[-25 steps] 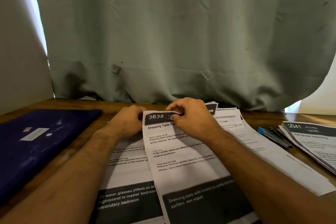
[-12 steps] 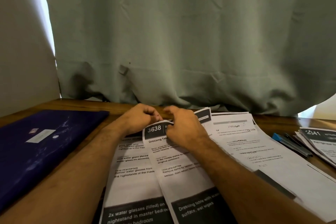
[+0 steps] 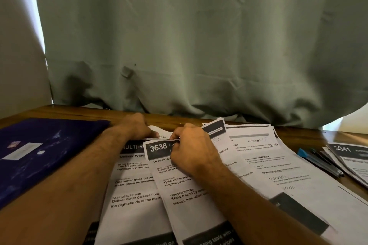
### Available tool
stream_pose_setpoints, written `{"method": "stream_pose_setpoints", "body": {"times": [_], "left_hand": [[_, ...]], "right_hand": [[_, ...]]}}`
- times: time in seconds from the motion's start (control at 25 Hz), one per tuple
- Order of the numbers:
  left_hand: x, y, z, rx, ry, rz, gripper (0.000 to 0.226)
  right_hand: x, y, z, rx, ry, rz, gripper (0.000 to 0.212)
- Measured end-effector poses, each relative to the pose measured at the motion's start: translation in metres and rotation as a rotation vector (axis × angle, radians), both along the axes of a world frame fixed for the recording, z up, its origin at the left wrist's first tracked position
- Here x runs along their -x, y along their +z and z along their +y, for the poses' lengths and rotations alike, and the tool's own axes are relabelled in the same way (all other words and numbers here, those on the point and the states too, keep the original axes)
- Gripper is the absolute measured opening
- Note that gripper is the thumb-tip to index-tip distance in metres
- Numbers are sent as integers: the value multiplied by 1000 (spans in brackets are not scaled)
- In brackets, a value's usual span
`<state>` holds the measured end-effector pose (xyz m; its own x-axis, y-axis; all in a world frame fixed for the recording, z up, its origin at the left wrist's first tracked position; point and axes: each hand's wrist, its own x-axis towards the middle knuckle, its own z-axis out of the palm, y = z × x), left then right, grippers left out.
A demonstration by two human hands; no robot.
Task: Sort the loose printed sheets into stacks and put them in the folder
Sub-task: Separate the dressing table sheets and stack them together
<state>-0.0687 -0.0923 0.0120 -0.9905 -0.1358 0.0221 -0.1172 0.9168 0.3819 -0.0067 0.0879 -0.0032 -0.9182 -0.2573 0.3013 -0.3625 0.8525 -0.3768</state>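
Loose printed sheets lie fanned across the wooden table in front of me. On top is a sheet headed 3638 (image 3: 179, 195), and my right hand (image 3: 193, 153) pinches its top edge. Under it to the left lies a sheet about water glasses (image 3: 133, 189). My left hand (image 3: 137, 128) grips the curled top edge of a sheet behind that one, with a handwritten number showing. More sheets (image 3: 264, 167) spread to the right. A dark blue folder (image 3: 35, 157) lies shut at the left.
A second stack of sheets headed 2341 (image 3: 352, 161) sits at the right edge, with pens and a blue clip (image 3: 318, 161) beside it. A grey-green curtain (image 3: 179, 45) hangs right behind the table's far edge.
My left hand has slid back and lifted a sheet's top edge, which now curls up. The right hand has shifted a little on the 3638 sheet. The view has moved closer.
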Motion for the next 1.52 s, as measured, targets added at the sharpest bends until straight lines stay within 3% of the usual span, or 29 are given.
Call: {"method": "stream_pose_setpoints", "body": {"times": [0.08,0.28,0.44,0.52,0.64,0.76,0.92,1.08,1.32,1.52], "left_hand": [[-1,3,-3,-16,-19,46,28],[-5,16,-10,-350,-51,179,3],[-10,15,-24,-325,-94,165,18],[-12,14,-30,-344,-123,176,16],[-16,19,-34,-482,-162,246,17],[-23,25,-30,-616,-244,289,22],[-32,24,-21,-851,-290,347,46],[-30,15,-29,-913,-241,232,55],[-29,-9,-49,-846,10,209,21],[-25,-17,-58,-1103,47,97,23]], "right_hand": [[0,0,0,6,-7,5,34],[-2,1,1,21,1,-5,32],[-3,-2,1,33,-2,28,36],[-3,-3,2,45,5,55,53],[-1,-5,2,24,18,80,75],[2,-8,1,-21,27,96,78],[6,-9,0,-52,27,101,81],[7,-10,-3,-93,30,89,83],[5,-11,0,-83,39,103,77],[6,-15,2,-135,68,110,79]]}}
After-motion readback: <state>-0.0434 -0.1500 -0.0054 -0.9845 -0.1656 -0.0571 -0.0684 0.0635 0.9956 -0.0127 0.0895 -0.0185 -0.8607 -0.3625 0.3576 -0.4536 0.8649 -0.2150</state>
